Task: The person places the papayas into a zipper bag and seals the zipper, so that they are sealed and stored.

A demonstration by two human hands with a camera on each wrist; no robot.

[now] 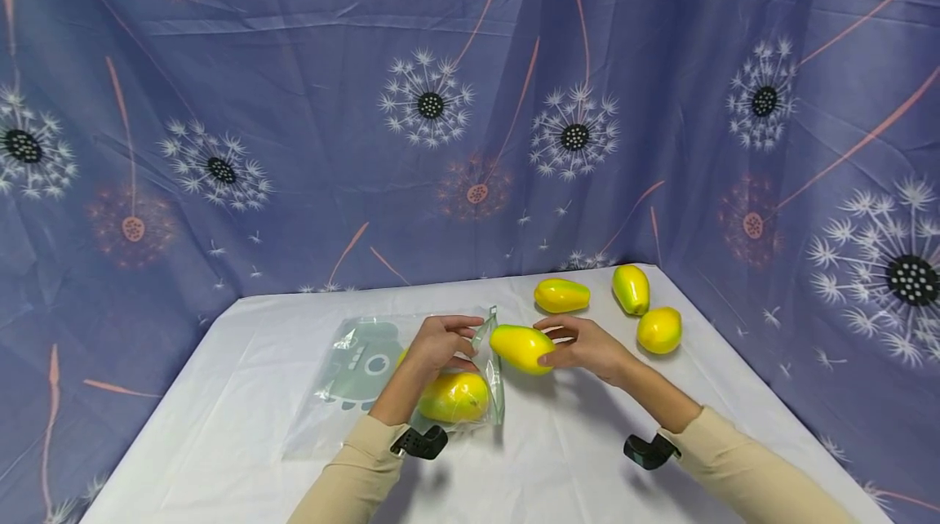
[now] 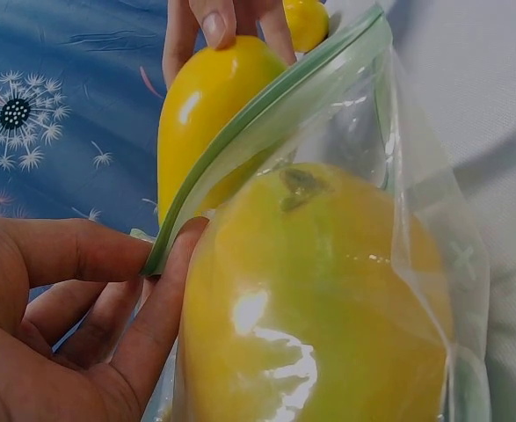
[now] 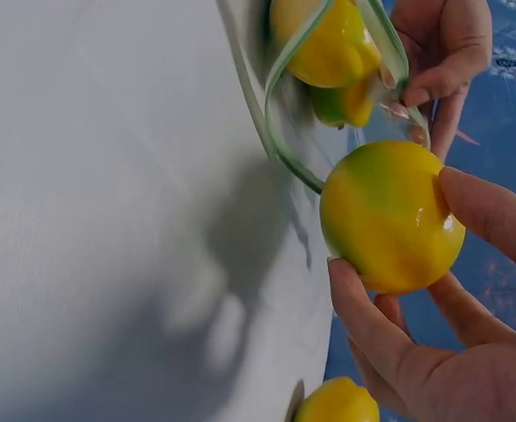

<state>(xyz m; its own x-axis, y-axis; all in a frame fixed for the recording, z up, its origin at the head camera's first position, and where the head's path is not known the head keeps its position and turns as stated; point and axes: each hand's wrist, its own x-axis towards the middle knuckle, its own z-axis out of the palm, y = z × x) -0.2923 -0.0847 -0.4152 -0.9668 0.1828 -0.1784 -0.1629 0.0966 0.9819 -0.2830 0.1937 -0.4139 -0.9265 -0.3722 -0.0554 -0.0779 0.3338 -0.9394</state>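
From my end of the link, I see the right hand (image 1: 590,349) clamped on a yellow fruit (image 1: 520,348), thumb on one side and fingers on the other, holding it above the desk (image 1: 198,426) at the mouth of a clear bag (image 1: 308,430). I can't tell whether that fruit touches the bag's rim. The left hand (image 1: 441,344) has its thumb and fingers pinched on the green strip (image 2: 266,119) that edges the mouth; in the left wrist view I see the plastic spread apart beside them. Inside the bag, just within the mouth, lies a bagged fruit (image 1: 454,397), and the right wrist view shows me a greener fruit (image 3: 341,107) close to it, mostly hidden in my head view by the left hand and forearm. The bag lies flat toward my left, with a grey-green cartoon creature (image 1: 360,361) printed on it. Past the right hand, at the far side, I have a loose fruit (image 1: 561,295) on its side, then an upper right fruit (image 1: 631,290) and a lower right fruit (image 1: 659,330) sitting close together. White cloth covers the desk, and a blue curtain (image 1: 308,83) with dandelions hangs behind it. Both sleeves (image 1: 360,459) are beige, with a dark device (image 1: 422,442) at each wrist.
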